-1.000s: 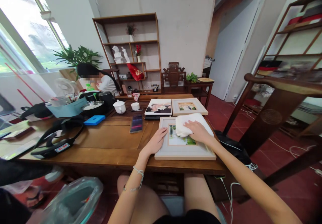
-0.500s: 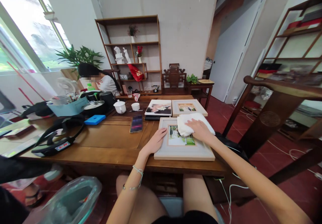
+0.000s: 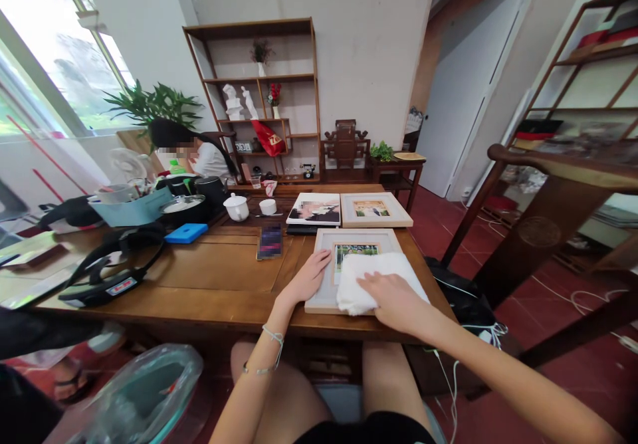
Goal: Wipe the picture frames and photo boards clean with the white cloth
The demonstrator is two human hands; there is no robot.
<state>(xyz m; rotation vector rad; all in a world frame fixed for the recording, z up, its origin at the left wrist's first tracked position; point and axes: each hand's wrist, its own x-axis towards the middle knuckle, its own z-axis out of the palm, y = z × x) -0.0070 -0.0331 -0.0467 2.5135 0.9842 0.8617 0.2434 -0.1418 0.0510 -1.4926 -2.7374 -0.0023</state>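
Observation:
A light wooden picture frame (image 3: 323, 306) with a photo in a pale mat lies flat near the table's front edge. My left hand (image 3: 312, 273) grips its left side, fingers over the border. Under my right hand (image 3: 393, 298) is a folded white cloth (image 3: 353, 283), pressed onto the lower right part of the frame. The cloth covers much of the photo; only its upper part shows. The right thumb is hidden from view.
Behind the frame lie a second framed photo (image 3: 399, 215) and a photo album (image 3: 299, 210). A phone (image 3: 270, 242), a white teapot (image 3: 236, 207), a blue box (image 3: 186, 233) and a black headset (image 3: 119, 278) are to the left. Another person (image 3: 204, 158) sits across the table.
My right hand and the white cloth have moved down the frame toward me, from the upper right to the lower part. My left hand stays at the left side.

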